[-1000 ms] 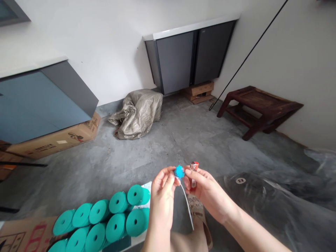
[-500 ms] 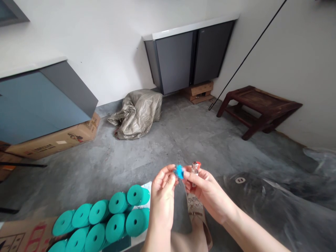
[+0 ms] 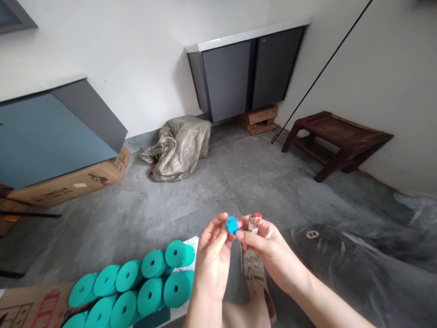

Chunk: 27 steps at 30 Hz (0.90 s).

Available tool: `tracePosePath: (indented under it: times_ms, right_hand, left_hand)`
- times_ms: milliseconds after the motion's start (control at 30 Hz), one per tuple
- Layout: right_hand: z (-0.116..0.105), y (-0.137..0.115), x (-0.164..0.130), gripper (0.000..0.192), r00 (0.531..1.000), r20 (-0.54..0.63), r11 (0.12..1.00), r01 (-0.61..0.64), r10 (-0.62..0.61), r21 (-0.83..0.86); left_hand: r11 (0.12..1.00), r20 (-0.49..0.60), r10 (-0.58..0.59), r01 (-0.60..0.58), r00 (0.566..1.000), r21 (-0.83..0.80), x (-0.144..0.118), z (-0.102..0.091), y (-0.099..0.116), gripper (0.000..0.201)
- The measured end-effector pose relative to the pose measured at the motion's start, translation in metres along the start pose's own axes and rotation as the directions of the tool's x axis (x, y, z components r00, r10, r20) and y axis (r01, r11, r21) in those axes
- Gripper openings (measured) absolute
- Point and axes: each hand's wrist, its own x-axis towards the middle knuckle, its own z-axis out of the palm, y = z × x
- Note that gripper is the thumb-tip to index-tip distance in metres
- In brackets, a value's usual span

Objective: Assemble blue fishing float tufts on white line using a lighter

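Note:
A small bright blue tuft [image 3: 232,224], round and spiky like a pom-pom, sits between my two hands. The fingertips of my left hand [image 3: 213,243] pinch it from the left. My right hand [image 3: 268,243] is closed around a small clear bottle [image 3: 253,223] with a red top, which sticks up between its fingers. The thumb and forefinger of that hand reach to the right edge of the tuft; whether they also grip it, I cannot tell. The lower part of the bottle is hidden by my fingers.
Several teal rolls [image 3: 150,296] stand in two rows at the lower left. A crumpled sack [image 3: 182,148] lies on the grey floor before a dark cabinet [image 3: 228,79]. At right are a wooden stool [image 3: 351,132] and dark plastic-wrapped goods [image 3: 358,264].
The blue tuft has turned, so its round, spiky face now shows. My right thumb has shifted slightly down, and the bottle has tilted a little in that hand.

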Motion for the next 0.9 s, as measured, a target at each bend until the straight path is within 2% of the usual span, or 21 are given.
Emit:
tracePosePath:
  times_ms: [300,500,667,900]
  right_hand:
    - [0.005,-0.003,0.001,0.019,0.999,-0.032,0.999,0.042,-0.043,-0.015]
    - [0.001,0.001,0.003,0.026,0.994,-0.08,0.993,0.068,-0.076,-0.096]
    - [-0.001,0.002,0.004,0.027,0.995,-0.08,0.995,0.046,-0.053,-0.086]
    - [-0.002,0.0,0.004,0.029,0.996,-0.08,0.995,0.029,-0.036,-0.095]
  left_hand:
    - [0.999,-0.003,-0.028,0.028,1.0,-0.023,-0.002,0.004,0.002,0.023]
    - [0.986,-0.095,-0.109,0.095,0.99,-0.133,0.0,0.006,0.004,0.02]
    - [0.968,-0.052,-0.149,0.135,0.987,-0.209,-0.001,0.009,0.005,0.014]
    - [0.965,-0.043,-0.156,0.143,0.987,-0.22,-0.003,0.011,0.006,0.013]
